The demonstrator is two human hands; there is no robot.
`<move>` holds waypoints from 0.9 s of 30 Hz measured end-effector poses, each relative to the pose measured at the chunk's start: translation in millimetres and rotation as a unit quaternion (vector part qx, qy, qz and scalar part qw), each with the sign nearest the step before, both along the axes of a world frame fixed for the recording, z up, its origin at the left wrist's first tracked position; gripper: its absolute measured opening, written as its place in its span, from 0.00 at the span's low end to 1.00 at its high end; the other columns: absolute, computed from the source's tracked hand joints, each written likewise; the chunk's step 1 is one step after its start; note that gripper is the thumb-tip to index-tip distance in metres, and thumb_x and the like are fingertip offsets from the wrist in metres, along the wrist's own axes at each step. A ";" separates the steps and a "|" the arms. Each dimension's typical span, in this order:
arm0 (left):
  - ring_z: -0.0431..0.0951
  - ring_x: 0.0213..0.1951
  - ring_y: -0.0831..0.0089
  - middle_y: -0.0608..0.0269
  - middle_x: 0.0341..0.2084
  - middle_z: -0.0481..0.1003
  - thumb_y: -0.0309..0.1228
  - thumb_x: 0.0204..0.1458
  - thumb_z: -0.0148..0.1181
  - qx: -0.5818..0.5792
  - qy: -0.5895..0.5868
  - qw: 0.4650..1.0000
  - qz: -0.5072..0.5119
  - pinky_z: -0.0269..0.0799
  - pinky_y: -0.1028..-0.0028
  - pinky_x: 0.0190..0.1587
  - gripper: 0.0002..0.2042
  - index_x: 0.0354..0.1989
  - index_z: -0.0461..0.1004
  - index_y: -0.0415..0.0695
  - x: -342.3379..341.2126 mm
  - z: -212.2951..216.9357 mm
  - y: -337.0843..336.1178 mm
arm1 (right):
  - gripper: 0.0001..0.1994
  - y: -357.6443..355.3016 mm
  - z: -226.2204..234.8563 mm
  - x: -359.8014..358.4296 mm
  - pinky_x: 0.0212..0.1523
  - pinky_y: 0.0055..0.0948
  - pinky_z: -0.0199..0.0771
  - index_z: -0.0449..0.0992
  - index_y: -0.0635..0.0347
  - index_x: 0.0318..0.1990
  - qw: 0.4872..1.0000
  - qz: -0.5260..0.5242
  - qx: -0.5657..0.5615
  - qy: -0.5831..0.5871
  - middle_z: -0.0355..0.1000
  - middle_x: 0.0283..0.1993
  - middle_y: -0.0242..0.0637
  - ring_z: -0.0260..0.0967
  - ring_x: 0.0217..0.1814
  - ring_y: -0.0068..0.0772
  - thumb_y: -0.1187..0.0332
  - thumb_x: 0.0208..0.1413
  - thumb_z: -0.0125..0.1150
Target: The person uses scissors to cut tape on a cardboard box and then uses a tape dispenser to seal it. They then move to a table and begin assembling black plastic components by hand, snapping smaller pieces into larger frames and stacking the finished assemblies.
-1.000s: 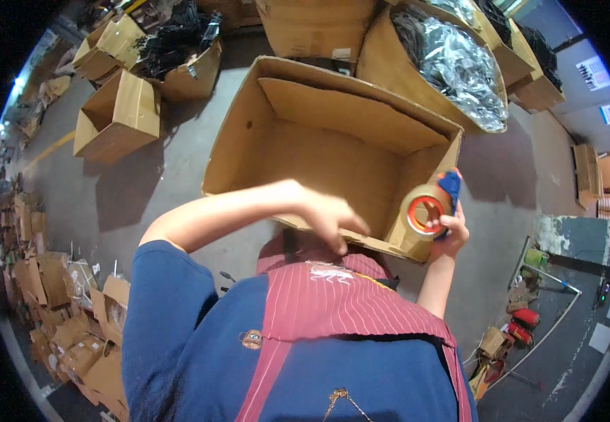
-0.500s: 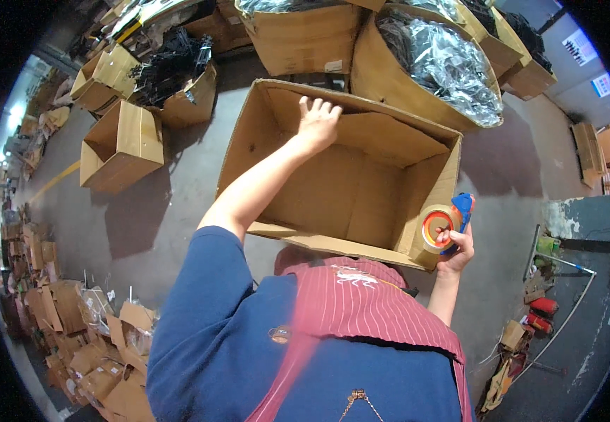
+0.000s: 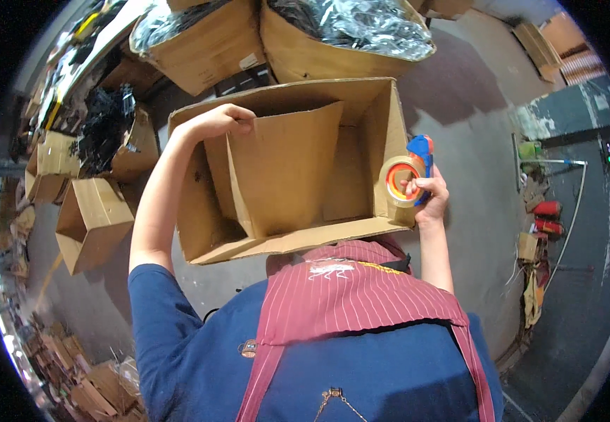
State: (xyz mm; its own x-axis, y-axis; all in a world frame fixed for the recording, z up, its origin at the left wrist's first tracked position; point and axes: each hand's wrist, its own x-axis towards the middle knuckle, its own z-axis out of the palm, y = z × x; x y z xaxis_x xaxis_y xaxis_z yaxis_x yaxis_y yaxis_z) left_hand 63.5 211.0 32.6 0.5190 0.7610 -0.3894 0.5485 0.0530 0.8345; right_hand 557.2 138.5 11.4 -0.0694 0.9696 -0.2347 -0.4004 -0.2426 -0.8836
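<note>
While the left hand (image 3: 217,121) curls its fingers (image 3: 243,121) over the far left rim of the open cardboard box (image 3: 361,151), gripping the edge where an inner flap (image 3: 284,169) stands folded inward, the right hand (image 3: 428,193) is closed around the blue handle of a tape dispenser (image 3: 407,176) with an orange roll, held against the right outer wall of the box. The box sits just in front of the person, its opening facing up; apart from the loose flaps, its inside shows only bare cardboard.

Beyond it, at the far side, two larger cartons (image 3: 319,42) hold goods wrapped in shiny clear plastic (image 3: 361,24); the left one carries a small white label (image 3: 250,62) on its side. To the far left, an open carton (image 3: 125,141) is filled with black items, and nearer on the left another small open carton (image 3: 94,221) stands on the grey floor (image 3: 481,141). Flattened cardboard (image 3: 73,366) is heaped at the near left. At the right, red and green objects (image 3: 544,211) lie along the floor's edge.
</note>
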 end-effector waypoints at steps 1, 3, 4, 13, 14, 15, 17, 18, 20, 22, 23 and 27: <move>0.68 0.35 0.82 0.73 0.28 0.72 0.28 0.55 0.57 0.011 0.047 0.999 0.012 0.67 0.76 0.43 0.05 0.35 0.76 0.40 -1.6 -17.7 6.8 | 0.28 -0.4 0.9 0.0 0.44 0.39 0.79 0.69 0.72 0.54 1.000 0.007 0.012 -0.003 0.71 0.23 0.37 0.71 0.21 0.31 0.70 0.41 0.55; 0.77 0.44 0.72 0.62 0.44 0.81 0.35 0.55 0.61 0.051 0.215 0.975 0.035 0.71 0.70 0.51 0.15 0.49 0.79 0.43 -6.2 -72.8 21.1 | 0.28 -0.8 1.0 1.8 0.44 0.38 0.80 0.69 0.72 0.54 1.000 0.011 0.012 -0.014 0.72 0.24 0.37 0.71 0.21 0.30 0.70 0.41 0.55; 0.78 0.52 0.60 0.55 0.56 0.77 0.39 0.57 0.60 0.076 0.286 0.953 0.064 0.71 0.66 0.57 0.21 0.59 0.76 0.48 3.6 -97.8 17.4 | 0.28 -1.7 0.7 3.3 0.44 0.38 0.80 0.69 0.72 0.54 1.000 0.010 0.012 -0.020 0.72 0.24 0.36 0.71 0.21 0.30 0.70 0.41 0.55; 0.37 0.76 0.51 0.53 0.76 0.38 0.39 0.64 0.42 0.289 0.671 0.669 -0.134 0.34 0.22 0.64 0.31 0.76 0.46 0.57 115.4 -232.8 -34.0 | 0.22 -16.5 3.5 -5.5 0.29 0.24 0.75 0.73 0.68 0.47 0.996 -0.064 0.006 -0.054 0.74 0.30 0.37 0.73 0.23 0.26 0.72 0.39 0.62; 0.34 0.76 0.51 0.55 0.77 0.35 0.40 0.63 0.43 0.247 0.659 0.693 -0.154 0.32 0.21 0.63 0.31 0.76 0.45 0.58 126.6 -237.6 -48.6 | 0.23 -17.0 3.2 -4.0 0.29 0.24 0.75 0.73 0.68 0.47 0.996 -0.065 0.008 -0.062 0.74 0.30 0.37 0.73 0.23 0.26 0.71 0.38 0.62; 0.32 0.76 0.50 0.57 0.77 0.32 0.41 0.63 0.45 0.201 0.649 0.714 -0.169 0.30 0.20 0.63 0.32 0.76 0.45 0.59 132.5 -249.0 -66.8 | 0.23 -16.0 1.7 -5.6 0.29 0.24 0.75 0.73 0.68 0.47 0.996 -0.060 0.011 -0.068 0.74 0.30 0.37 0.72 0.23 0.26 0.71 0.38 0.62; 0.31 0.76 0.50 0.59 0.77 0.31 0.43 0.61 0.49 0.084 0.620 0.761 -0.174 0.31 0.23 0.64 0.35 0.76 0.45 0.58 136.5 -271.8 -92.3 | 0.25 -18.6 3.4 -7.1 0.29 0.24 0.75 0.74 0.69 0.47 0.995 -0.064 0.008 -0.074 0.73 0.29 0.37 0.72 0.23 0.27 0.70 0.36 0.62; 0.33 0.76 0.50 0.60 0.77 0.33 0.44 0.59 0.53 0.010 0.600 0.785 -0.157 0.34 0.27 0.66 0.37 0.76 0.45 0.56 131.6 -282.1 -105.2 | 0.25 -19.4 3.5 -6.9 0.29 0.24 0.75 0.74 0.69 0.47 0.995 -0.060 0.006 -0.077 0.73 0.29 0.37 0.72 0.23 0.26 0.70 0.36 0.62; 0.35 0.76 0.50 0.58 0.77 0.35 0.44 0.57 0.54 -0.134 0.531 0.816 -0.187 0.35 0.30 0.67 0.38 0.76 0.47 0.54 113.9 -295.8 -126.0 | 0.25 -20.4 3.0 -5.3 0.29 0.23 0.75 0.74 0.69 0.48 0.995 -0.049 0.002 -0.085 0.74 0.30 0.36 0.73 0.23 0.26 0.70 0.36 0.62; 0.38 0.75 0.50 0.57 0.76 0.38 0.44 0.55 0.56 -0.251 0.445 0.821 -0.255 0.37 0.33 0.68 0.39 0.75 0.48 0.53 94.2 -300.9 -140.9 | 0.26 -21.7 4.1 -4.3 0.29 0.23 0.75 0.74 0.69 0.48 0.995 -0.041 0.005 -0.089 0.74 0.31 0.37 0.73 0.24 0.26 0.70 0.36 0.62; 0.39 0.75 0.50 0.56 0.76 0.40 0.44 0.54 0.56 -0.290 0.414 0.818 -0.276 0.38 0.34 0.68 0.39 0.75 0.49 0.52 86.8 -301.7 -147.6 | 0.26 -23.3 4.5 -4.0 0.29 0.23 0.75 0.74 0.70 0.49 0.995 -0.042 0.008 -0.089 0.75 0.31 0.37 0.73 0.24 0.26 0.70 0.35 0.62; 0.44 0.74 0.50 0.54 0.74 0.45 0.44 0.51 0.60 -0.358 0.346 0.819 -0.286 0.41 0.40 0.70 0.41 0.74 0.51 0.48 68.8 -298.3 -164.7 | 0.28 -22.7 3.1 -6.1 0.29 0.23 0.77 0.74 0.70 0.49 0.996 -0.036 0.013 -0.081 0.75 0.32 0.37 0.73 0.23 0.25 0.71 0.34 0.62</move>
State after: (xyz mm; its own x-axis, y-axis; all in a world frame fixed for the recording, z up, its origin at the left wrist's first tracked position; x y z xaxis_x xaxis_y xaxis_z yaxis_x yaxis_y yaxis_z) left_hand 132.4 46.3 -265.7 0.1768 -0.0802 -0.9810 0.9829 -0.0380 0.1803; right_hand 551.1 115.7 14.4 0.0378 0.9766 -0.2118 -0.2680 -0.1942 -0.9436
